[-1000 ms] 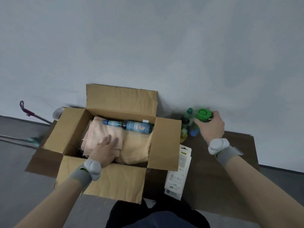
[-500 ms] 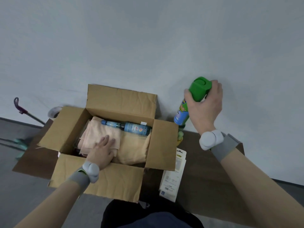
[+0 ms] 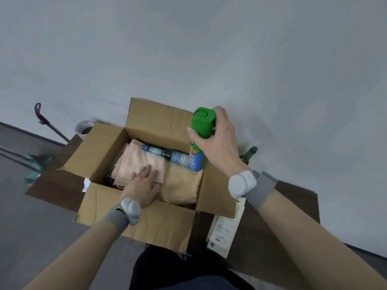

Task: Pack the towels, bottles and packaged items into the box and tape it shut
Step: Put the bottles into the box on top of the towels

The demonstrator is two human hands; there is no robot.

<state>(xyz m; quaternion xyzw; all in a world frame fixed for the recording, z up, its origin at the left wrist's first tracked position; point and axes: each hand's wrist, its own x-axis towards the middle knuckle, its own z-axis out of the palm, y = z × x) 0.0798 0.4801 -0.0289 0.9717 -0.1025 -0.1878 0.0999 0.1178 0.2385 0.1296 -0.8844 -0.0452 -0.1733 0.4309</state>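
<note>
While the right hand (image 3: 219, 143) grips the spray can (image 3: 198, 158) round its green cap, upright over the right rear corner of the open box (image 3: 146, 218), the left hand (image 3: 144, 185) lies flat, fingers straight, on the pink towel (image 3: 138, 162) inside. The can's base sits low by the water bottle (image 3: 165, 154) — contact unclear. That bottle lies on its side along the back wall, on the towels; a tan towel (image 3: 184, 185) fills the right half. Outside on the desk (image 3: 272, 227): a flat white package (image 3: 226, 227) under the box's right flap, and a green bottle (image 3: 250, 153) near the wall.
</note>
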